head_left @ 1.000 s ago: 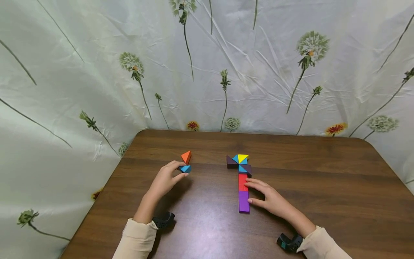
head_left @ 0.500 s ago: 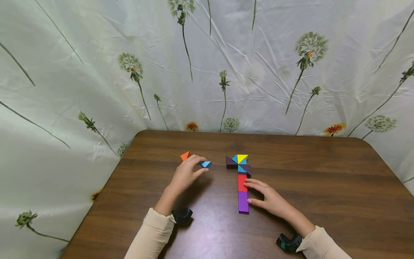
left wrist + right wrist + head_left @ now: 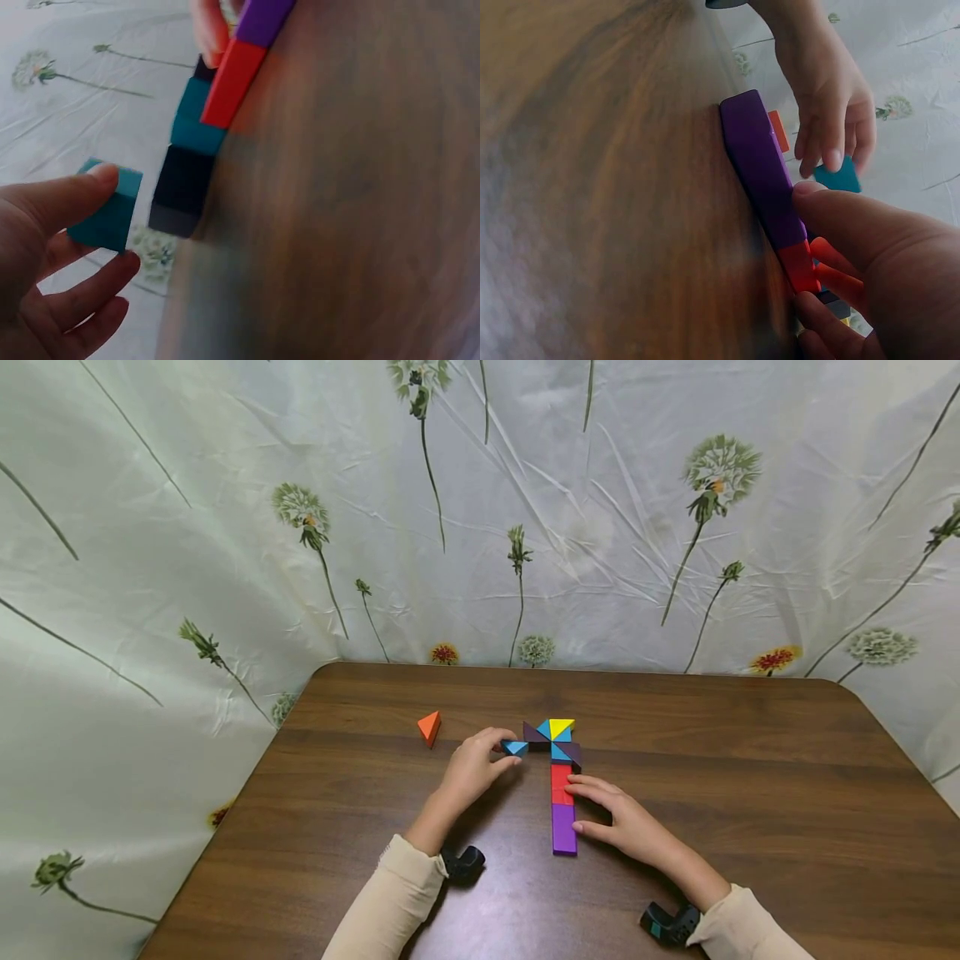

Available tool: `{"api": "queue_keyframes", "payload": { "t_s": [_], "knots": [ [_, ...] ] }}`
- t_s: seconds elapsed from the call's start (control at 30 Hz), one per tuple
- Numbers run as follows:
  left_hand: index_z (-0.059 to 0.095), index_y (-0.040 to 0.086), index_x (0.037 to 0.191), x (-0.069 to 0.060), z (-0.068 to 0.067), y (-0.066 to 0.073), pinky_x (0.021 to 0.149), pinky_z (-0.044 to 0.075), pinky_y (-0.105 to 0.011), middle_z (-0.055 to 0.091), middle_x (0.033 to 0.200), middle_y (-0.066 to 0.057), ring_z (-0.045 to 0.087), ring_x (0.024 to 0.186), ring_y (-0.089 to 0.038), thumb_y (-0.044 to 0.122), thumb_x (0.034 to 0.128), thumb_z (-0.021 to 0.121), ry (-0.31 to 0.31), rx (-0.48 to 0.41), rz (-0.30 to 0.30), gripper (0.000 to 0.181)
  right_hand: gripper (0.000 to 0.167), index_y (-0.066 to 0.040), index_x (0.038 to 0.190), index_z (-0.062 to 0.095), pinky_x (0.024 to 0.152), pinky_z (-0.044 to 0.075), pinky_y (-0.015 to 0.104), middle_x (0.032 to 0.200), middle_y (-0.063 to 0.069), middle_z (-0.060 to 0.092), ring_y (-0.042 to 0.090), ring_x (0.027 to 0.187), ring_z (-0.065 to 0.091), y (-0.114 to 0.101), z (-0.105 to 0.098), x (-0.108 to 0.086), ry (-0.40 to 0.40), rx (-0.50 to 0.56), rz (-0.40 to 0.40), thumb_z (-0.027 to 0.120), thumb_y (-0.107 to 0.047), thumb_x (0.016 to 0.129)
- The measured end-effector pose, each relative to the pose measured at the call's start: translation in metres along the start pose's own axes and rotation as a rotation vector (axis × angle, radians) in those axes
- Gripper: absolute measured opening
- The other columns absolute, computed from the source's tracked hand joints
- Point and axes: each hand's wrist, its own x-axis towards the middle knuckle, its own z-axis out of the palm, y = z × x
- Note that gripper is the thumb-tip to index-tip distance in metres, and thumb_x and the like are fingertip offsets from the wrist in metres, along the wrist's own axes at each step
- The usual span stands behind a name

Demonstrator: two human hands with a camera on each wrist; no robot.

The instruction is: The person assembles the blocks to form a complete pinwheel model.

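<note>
My left hand (image 3: 472,768) pinches a blue triangular block (image 3: 515,748) between thumb and fingers, just left of a row of joined blocks. The left wrist view shows that blue block (image 3: 112,214) apart from the dark block (image 3: 180,187). My right hand (image 3: 630,822) rests against the row's right side. Its fingertips touch the red block (image 3: 561,783) and its thumb touches the purple block (image 3: 564,828). Above the red stand dark triangular blocks (image 3: 572,752), blue triangular ones (image 3: 561,750) and a yellow triangular block (image 3: 561,727), their points meeting like a pinwheel.
An orange triangular block (image 3: 429,727) lies alone on the brown wooden table (image 3: 712,735), left of the row. Behind the table hangs a pale curtain (image 3: 600,527) printed with dandelions. Both wrists wear black devices (image 3: 465,864).
My left hand has carried the blue triangular block rightward, from beside the orange block to the left end of the pinwheel. My right hand has stayed in place.
</note>
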Motion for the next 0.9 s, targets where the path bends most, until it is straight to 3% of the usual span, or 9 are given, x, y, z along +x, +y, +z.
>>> {"api": "queue_keyframes", "payload": {
  "t_s": [0.13, 0.57, 0.7, 0.9],
  "knots": [
    [0.061, 0.01, 0.095, 0.002, 0.009, 0.003, 0.067, 0.048, -0.027, 0.062, 0.096, -0.003, 0.059, 0.075, -0.014, 0.019, 0.0774, 0.071, -0.027, -0.019, -0.024, 0.022, 0.051, -0.012, 0.126, 0.052, 0.093, 0.031, 0.055, 0.132, 0.008, 0.044, 0.032, 0.121, 0.037, 0.0, 0.0, -0.001, 0.005, 0.0, -0.009, 0.065, -0.034, 0.082],
    [0.062, 0.009, 0.094, 0.004, 0.026, 0.0, 0.067, 0.044, -0.026, 0.061, 0.092, -0.003, 0.052, 0.075, -0.014, 0.017, 0.0756, 0.073, -0.055, -0.036, -0.01, 0.024, 0.05, -0.012, 0.126, 0.052, 0.093, 0.032, 0.055, 0.132, 0.008, 0.044, 0.032, 0.121, 0.038, 0.002, 0.001, -0.001, 0.004, 0.008, -0.028, 0.065, -0.033, 0.082],
    [0.061, 0.006, 0.096, 0.003, 0.028, -0.002, 0.065, 0.046, -0.022, 0.059, 0.093, -0.005, 0.055, 0.074, -0.014, 0.017, 0.0739, 0.075, -0.058, -0.098, -0.031, 0.028, 0.051, -0.012, 0.126, 0.052, 0.093, 0.032, 0.055, 0.132, 0.008, 0.043, 0.032, 0.121, 0.037, 0.002, 0.0, -0.001, 0.002, 0.01, -0.02, 0.065, -0.033, 0.082],
    [0.059, 0.0, 0.095, 0.0, 0.026, -0.011, 0.068, 0.049, -0.019, 0.058, 0.092, -0.009, 0.06, 0.079, -0.019, 0.005, 0.0719, 0.075, -0.059, -0.261, -0.061, 0.028, 0.05, -0.012, 0.126, 0.052, 0.093, 0.031, 0.055, 0.132, 0.008, 0.043, 0.033, 0.121, 0.037, 0.002, 0.0, -0.001, 0.002, 0.001, -0.012, 0.065, -0.033, 0.082]
  ]
}}
